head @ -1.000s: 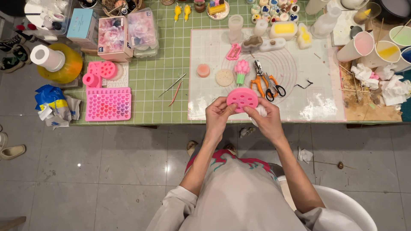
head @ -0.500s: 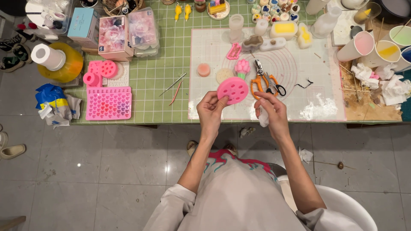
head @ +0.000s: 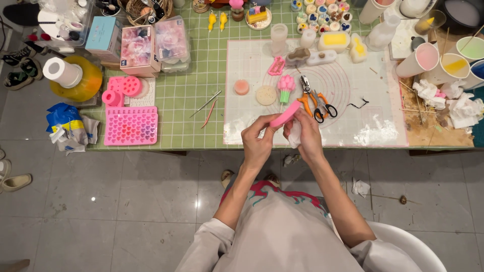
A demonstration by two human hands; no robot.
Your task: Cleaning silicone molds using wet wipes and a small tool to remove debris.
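Quick count: two hands, the left hand (head: 258, 143) and right hand (head: 305, 133), sharing one round pink mould (head: 285, 114) between them. Just past the right hand there's one pair of orange-handled scissors (head: 313, 103). Beyond the left hand sit two round discs (head: 254, 91) and one pink flower piece (head: 286, 84). Far off to the left hand's side: one pink heart tray (head: 131, 126). Far past the right hand, four paper cups (head: 443, 63).
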